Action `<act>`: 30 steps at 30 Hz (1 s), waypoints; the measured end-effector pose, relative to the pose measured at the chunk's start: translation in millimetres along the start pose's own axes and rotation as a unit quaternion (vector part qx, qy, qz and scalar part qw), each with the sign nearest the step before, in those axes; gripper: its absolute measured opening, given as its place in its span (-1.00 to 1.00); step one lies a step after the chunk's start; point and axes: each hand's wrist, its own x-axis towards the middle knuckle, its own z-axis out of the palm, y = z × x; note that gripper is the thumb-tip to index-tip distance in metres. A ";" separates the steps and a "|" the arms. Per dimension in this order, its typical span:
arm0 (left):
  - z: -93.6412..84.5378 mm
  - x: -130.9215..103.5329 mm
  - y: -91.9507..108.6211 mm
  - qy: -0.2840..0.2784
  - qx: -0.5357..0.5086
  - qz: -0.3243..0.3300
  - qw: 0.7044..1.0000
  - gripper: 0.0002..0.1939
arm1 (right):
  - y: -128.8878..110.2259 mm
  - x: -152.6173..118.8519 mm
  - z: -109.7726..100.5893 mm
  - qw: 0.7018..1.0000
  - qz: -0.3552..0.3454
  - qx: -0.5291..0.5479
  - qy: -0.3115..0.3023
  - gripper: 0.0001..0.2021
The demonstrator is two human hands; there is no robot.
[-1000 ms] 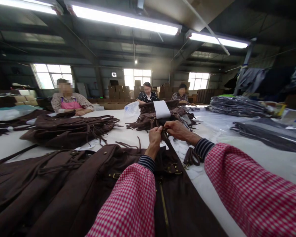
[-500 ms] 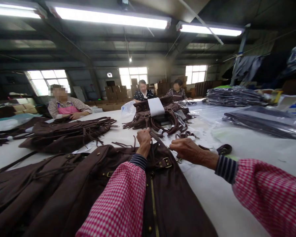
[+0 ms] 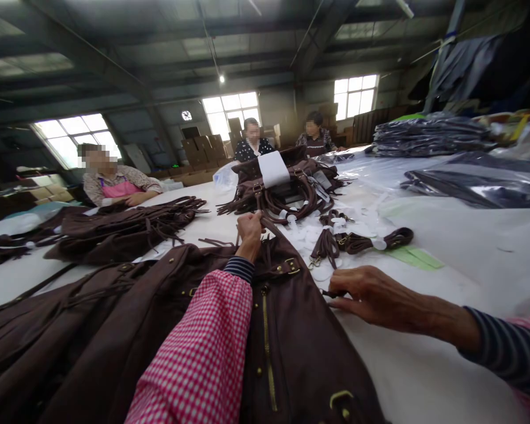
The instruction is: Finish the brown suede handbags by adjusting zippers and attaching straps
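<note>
A dark brown bag [image 3: 304, 347] with a brass zip and buckles lies on the table under my arms. My left hand [image 3: 249, 232] is closed round a thin brown strap [image 3: 272, 227] at the bag's far end. Off the bag's right edge, my right hand [image 3: 371, 297] has its thumb and fingers closed on a small dark thing [image 3: 331, 293], too small to name. Brown straps with metal clips [image 3: 353, 241], tied in bundles, lie beyond my right hand.
Ahead stands a stack of brown bags [image 3: 247, 179] with a white wrap. More fringed bags [image 3: 119, 229] lie at left. Plastic-wrapped packs [image 3: 428, 135] are piled at far right. Three people [image 3: 115, 182] sit across the white table [image 3: 459, 253].
My right hand has moved away from the left hand, toward me and to the right, and now shows a small dark thing in its fingers. My left hand keeps the strap. The view has tilted down.
</note>
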 end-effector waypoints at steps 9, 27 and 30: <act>6.6 -14.4 8.4 -0.180 0.112 0.102 0.972 -0.19 | -9.8 6.1 38.2 0.992 0.012 -0.083 0.093 -0.81; 9.1 -31.5 -2.0 -0.187 0.466 0.234 0.833 -0.72 | -15.6 7.6 32.4 0.968 -0.096 0.194 0.127 -0.72; 11.1 -35.5 -2.0 -0.176 0.490 0.235 0.821 -0.71 | -8.0 4.4 32.8 0.966 -0.106 0.211 0.107 -0.75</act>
